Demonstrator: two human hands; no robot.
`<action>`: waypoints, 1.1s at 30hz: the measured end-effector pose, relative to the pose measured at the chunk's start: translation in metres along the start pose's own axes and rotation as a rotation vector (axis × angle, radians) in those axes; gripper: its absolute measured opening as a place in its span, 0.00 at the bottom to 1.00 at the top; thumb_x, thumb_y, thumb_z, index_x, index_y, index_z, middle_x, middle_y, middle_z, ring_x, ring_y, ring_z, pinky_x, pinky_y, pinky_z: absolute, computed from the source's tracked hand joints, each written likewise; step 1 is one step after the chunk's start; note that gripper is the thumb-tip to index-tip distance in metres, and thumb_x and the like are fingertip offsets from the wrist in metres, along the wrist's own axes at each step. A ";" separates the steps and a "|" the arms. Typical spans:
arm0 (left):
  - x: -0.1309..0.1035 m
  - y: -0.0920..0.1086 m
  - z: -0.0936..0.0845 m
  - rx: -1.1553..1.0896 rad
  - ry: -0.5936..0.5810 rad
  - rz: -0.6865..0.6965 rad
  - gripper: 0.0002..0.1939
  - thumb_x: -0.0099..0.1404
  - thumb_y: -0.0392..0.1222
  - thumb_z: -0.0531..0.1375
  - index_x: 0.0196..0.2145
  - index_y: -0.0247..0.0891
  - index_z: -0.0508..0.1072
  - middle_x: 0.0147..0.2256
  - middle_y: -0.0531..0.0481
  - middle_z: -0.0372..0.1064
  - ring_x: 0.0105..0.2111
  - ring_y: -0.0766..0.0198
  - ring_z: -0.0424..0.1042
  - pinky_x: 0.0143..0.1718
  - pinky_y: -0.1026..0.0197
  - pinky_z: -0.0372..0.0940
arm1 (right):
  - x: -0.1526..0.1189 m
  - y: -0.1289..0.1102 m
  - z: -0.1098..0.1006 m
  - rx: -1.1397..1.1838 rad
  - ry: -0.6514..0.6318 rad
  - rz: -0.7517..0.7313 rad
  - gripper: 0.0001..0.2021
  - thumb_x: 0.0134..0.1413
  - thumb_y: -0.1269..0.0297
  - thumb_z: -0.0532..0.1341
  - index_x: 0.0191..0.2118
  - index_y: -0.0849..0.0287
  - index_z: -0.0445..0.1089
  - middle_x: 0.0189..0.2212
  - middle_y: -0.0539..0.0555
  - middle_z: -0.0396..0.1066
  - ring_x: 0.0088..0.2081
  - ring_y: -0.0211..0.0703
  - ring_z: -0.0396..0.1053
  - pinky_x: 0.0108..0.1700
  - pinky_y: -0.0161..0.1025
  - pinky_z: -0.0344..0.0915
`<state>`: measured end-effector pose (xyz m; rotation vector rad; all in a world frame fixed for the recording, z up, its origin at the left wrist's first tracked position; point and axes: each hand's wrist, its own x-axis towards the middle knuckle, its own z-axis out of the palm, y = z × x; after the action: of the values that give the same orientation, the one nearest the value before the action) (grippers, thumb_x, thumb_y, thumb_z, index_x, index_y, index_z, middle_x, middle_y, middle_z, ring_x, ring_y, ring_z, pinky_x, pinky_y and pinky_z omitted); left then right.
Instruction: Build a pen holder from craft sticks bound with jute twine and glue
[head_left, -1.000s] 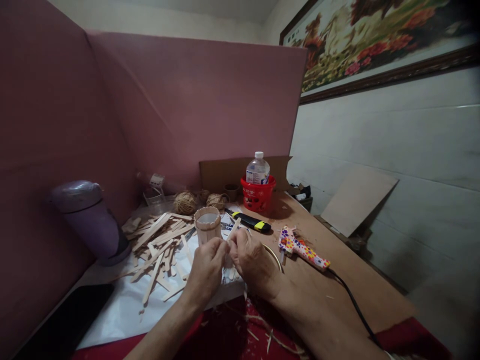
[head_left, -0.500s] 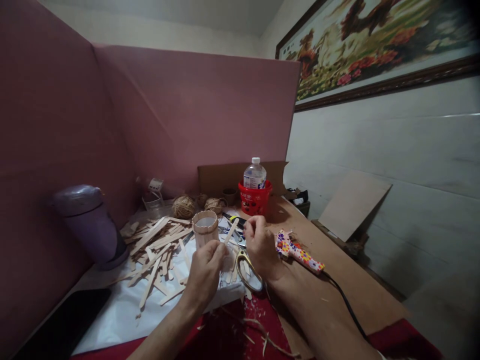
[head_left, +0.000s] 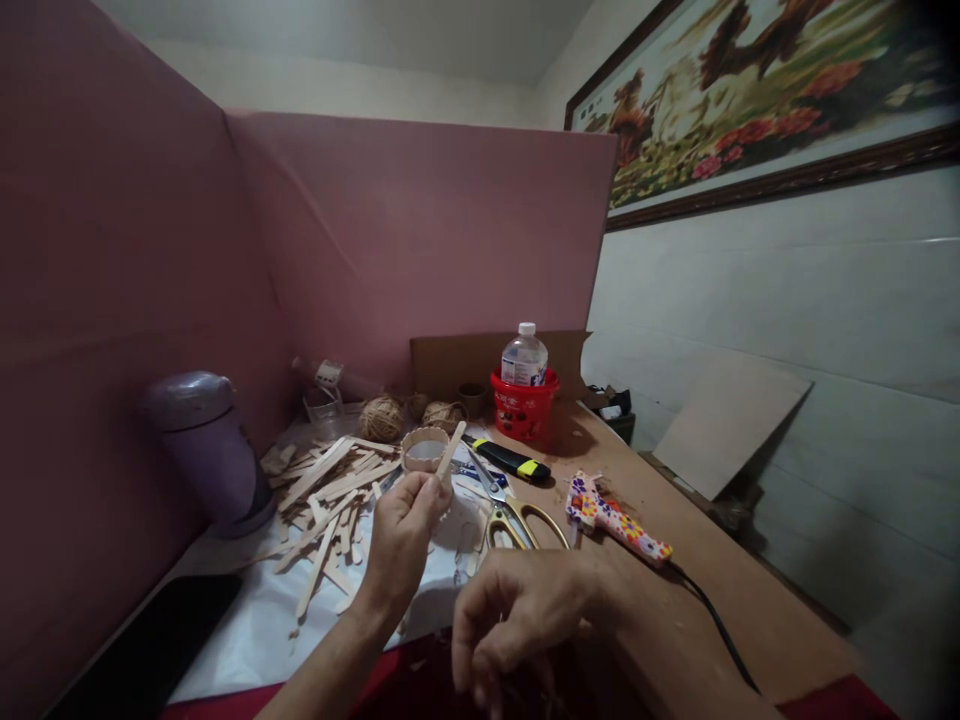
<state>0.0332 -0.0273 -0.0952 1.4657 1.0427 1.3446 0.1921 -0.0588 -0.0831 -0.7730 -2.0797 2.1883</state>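
My left hand (head_left: 405,525) pinches a wooden craft stick (head_left: 451,448) between thumb and fingers, its free end pointing up. Just behind it stands a small round cup covered in craft sticks (head_left: 425,449), partly hidden by the hand. Low at the front, my right hand (head_left: 517,615) hangs with loosely bent fingers apart, and I see nothing in them. Beyond that hand lie gold-handled scissors (head_left: 536,520), a black and yellow utility knife (head_left: 510,458) and a flower-patterned glue gun (head_left: 615,522) with a black cord.
Loose craft sticks (head_left: 330,510) are heaped on white paper (head_left: 225,640) at left. Behind them are twine balls (head_left: 381,418) and a red bucket (head_left: 517,412) holding a plastic bottle (head_left: 525,360). A purple tumbler (head_left: 214,460) and a dark flat object (head_left: 161,640) stand and lie at left.
My right hand has dropped from beside the stick toward the front edge, and its fingers have loosened. My left hand still holds the stick. The view has shifted slightly.
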 end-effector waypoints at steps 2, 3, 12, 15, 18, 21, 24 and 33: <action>0.000 -0.001 0.000 -0.007 0.007 0.009 0.15 0.59 0.50 0.55 0.24 0.36 0.66 0.15 0.61 0.47 0.15 0.72 0.43 0.14 0.67 0.40 | 0.004 0.002 0.001 -0.012 -0.041 0.025 0.04 0.52 0.70 0.56 0.34 0.60 0.67 0.24 0.47 0.67 0.20 0.30 0.66 0.16 0.23 0.63; 0.001 -0.001 0.000 -0.008 0.010 0.014 0.15 0.59 0.50 0.56 0.24 0.36 0.66 0.15 0.61 0.47 0.15 0.72 0.43 0.14 0.67 0.39 | 0.007 0.003 0.001 -0.034 -0.055 0.048 0.04 0.53 0.70 0.56 0.33 0.60 0.67 0.23 0.46 0.66 0.19 0.30 0.65 0.16 0.23 0.63; -0.002 -0.002 0.001 0.028 0.022 0.057 0.15 0.61 0.50 0.55 0.25 0.36 0.68 0.16 0.61 0.48 0.16 0.71 0.44 0.16 0.65 0.41 | 0.020 0.026 0.000 -0.125 -0.193 0.010 0.09 0.44 0.67 0.68 0.32 0.61 0.69 0.23 0.42 0.65 0.19 0.26 0.63 0.20 0.21 0.64; -0.005 -0.001 0.001 0.119 0.033 0.127 0.14 0.62 0.48 0.54 0.25 0.37 0.68 0.18 0.58 0.53 0.18 0.70 0.50 0.19 0.65 0.46 | 0.017 0.018 0.000 0.032 0.038 -0.088 0.13 0.48 0.59 0.65 0.38 0.62 0.71 0.24 0.46 0.69 0.17 0.28 0.65 0.17 0.23 0.63; -0.010 -0.002 0.002 0.240 -0.028 0.217 0.14 0.65 0.47 0.52 0.26 0.37 0.68 0.20 0.56 0.57 0.21 0.68 0.55 0.23 0.64 0.51 | 0.019 0.011 -0.008 0.221 0.665 -0.411 0.16 0.49 0.50 0.63 0.31 0.60 0.67 0.18 0.44 0.66 0.12 0.29 0.60 0.10 0.25 0.58; -0.014 -0.006 0.005 0.309 -0.105 0.249 0.14 0.66 0.47 0.51 0.27 0.37 0.68 0.20 0.56 0.58 0.22 0.67 0.56 0.24 0.64 0.51 | 0.021 0.011 -0.021 0.381 1.162 -0.758 0.17 0.48 0.50 0.65 0.32 0.59 0.65 0.18 0.42 0.63 0.12 0.27 0.56 0.10 0.24 0.56; -0.015 -0.008 0.007 0.357 -0.157 0.255 0.16 0.66 0.47 0.51 0.24 0.37 0.66 0.19 0.57 0.56 0.21 0.68 0.56 0.24 0.64 0.50 | 0.018 0.011 -0.030 0.401 1.240 -0.824 0.15 0.47 0.55 0.67 0.30 0.61 0.66 0.19 0.44 0.64 0.13 0.25 0.55 0.10 0.23 0.54; -0.008 -0.007 0.009 0.159 -0.304 -0.002 0.19 0.65 0.55 0.49 0.31 0.37 0.67 0.16 0.58 0.58 0.16 0.69 0.55 0.18 0.66 0.50 | 0.020 0.010 -0.023 0.297 1.000 -0.678 0.14 0.49 0.57 0.65 0.27 0.63 0.65 0.19 0.47 0.68 0.14 0.29 0.62 0.13 0.25 0.60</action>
<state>0.0413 -0.0335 -0.1041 1.7234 0.9672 1.0147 0.1863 -0.0313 -0.0986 -0.7402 -1.2093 1.2701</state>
